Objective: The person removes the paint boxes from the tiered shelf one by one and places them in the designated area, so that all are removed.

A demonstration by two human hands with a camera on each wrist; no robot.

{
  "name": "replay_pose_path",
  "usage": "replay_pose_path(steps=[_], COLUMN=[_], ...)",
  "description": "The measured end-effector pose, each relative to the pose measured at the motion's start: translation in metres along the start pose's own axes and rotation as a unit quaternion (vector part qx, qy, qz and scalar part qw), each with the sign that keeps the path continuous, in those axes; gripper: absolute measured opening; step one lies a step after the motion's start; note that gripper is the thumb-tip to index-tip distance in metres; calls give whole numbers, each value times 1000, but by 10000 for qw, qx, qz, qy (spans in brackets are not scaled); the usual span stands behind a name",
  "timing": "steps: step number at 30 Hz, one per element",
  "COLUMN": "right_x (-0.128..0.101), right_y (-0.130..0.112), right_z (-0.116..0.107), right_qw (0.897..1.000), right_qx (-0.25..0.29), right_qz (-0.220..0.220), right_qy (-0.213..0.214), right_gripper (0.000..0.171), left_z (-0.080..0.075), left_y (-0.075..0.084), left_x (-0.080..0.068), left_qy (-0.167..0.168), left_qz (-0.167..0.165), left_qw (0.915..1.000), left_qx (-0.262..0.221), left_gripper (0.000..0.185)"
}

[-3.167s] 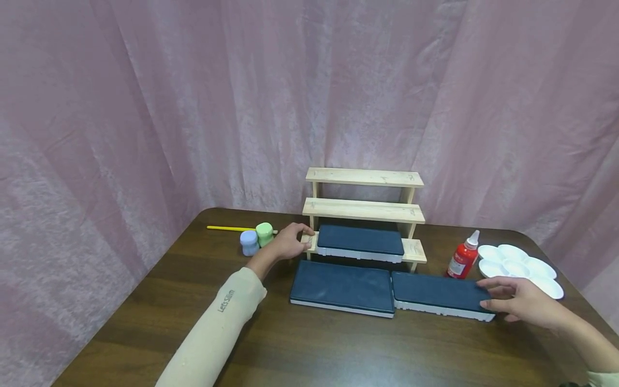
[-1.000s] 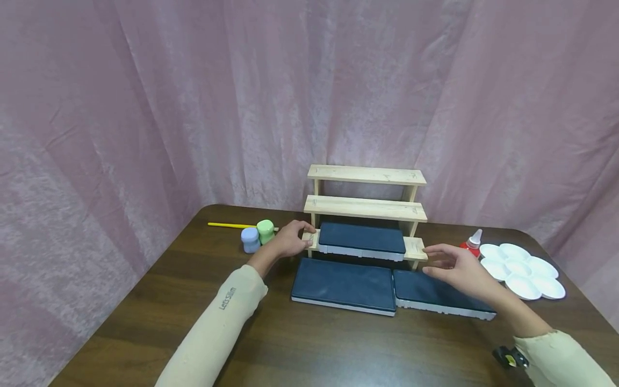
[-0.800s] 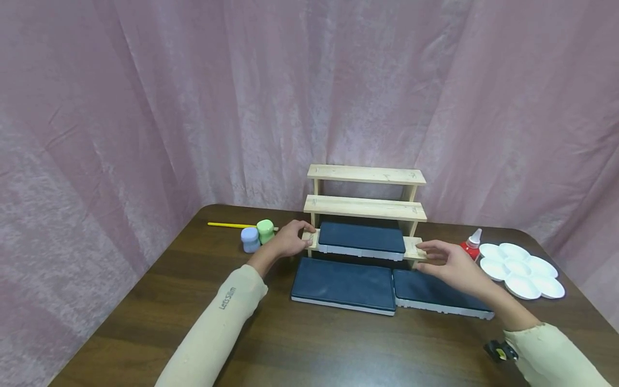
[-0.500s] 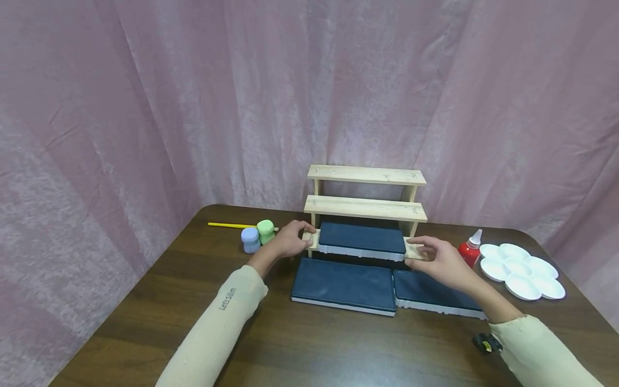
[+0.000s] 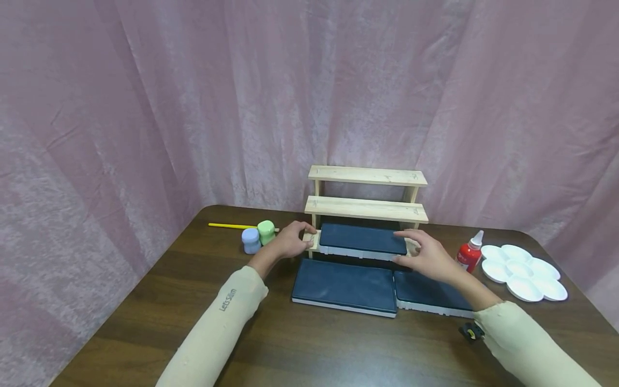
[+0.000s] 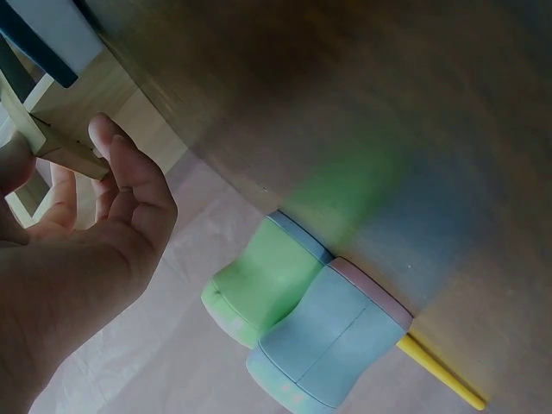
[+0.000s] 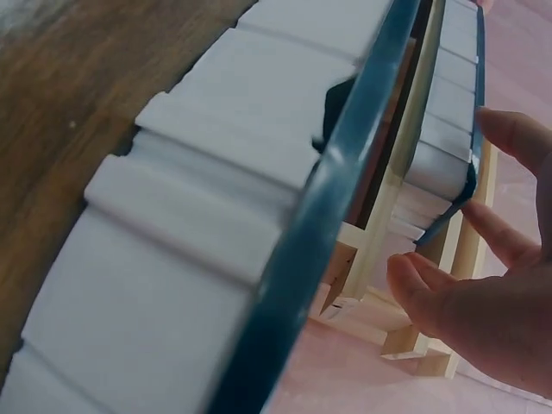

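My left hand (image 5: 289, 241) pinches the left end of the lowest board of a three-step wooden display stand (image 5: 367, 206); in the left wrist view the thumb and fingers close on the board's end (image 6: 76, 159). A white box with a dark blue lid (image 5: 360, 237) lies on that board. My right hand (image 5: 427, 259) is at this box's right end, a finger over the lid's edge and the thumb at the front side. From the right wrist, fingertips (image 7: 487, 226) show right at the corner of the box (image 7: 440, 164).
Two more dark blue-lidded white boxes, a wide one (image 5: 343, 285) and a narrower one (image 5: 430, 293), lie before the stand. At right are a red bottle (image 5: 469, 252) and a white flower-shaped palette (image 5: 524, 274). At left stand blue (image 5: 251, 241) and green (image 5: 266, 231) jars beside a yellow stick (image 5: 232, 226).
My right hand has left the narrower front box and moved left past the board's right end to the box on the stand. My left hand stays on the board.
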State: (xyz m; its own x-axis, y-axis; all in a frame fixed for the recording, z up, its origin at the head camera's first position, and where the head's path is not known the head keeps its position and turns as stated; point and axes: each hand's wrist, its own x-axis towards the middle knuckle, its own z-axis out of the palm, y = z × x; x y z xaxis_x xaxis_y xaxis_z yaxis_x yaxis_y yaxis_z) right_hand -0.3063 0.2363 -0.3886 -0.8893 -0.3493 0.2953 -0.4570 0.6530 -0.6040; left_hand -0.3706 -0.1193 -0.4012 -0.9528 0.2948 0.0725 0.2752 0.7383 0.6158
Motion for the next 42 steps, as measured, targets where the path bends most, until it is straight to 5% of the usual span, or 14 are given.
replay_pose_path(steps=[27, 42], right_x=[14, 2], right_y=[4, 5], right_z=[11, 10], right_qw=[9987, 9986], right_qx=[-293, -113], right_qz=[-406, -196], right_qy=[-94, 468], right_gripper=[62, 57], left_z=[2, 5], left_y=[-3, 0], left_x=[1, 0], left_qy=[22, -34], left_qz=[21, -63], left_qw=[10000, 10000], left_qx=[20, -26], left_gripper=[27, 27])
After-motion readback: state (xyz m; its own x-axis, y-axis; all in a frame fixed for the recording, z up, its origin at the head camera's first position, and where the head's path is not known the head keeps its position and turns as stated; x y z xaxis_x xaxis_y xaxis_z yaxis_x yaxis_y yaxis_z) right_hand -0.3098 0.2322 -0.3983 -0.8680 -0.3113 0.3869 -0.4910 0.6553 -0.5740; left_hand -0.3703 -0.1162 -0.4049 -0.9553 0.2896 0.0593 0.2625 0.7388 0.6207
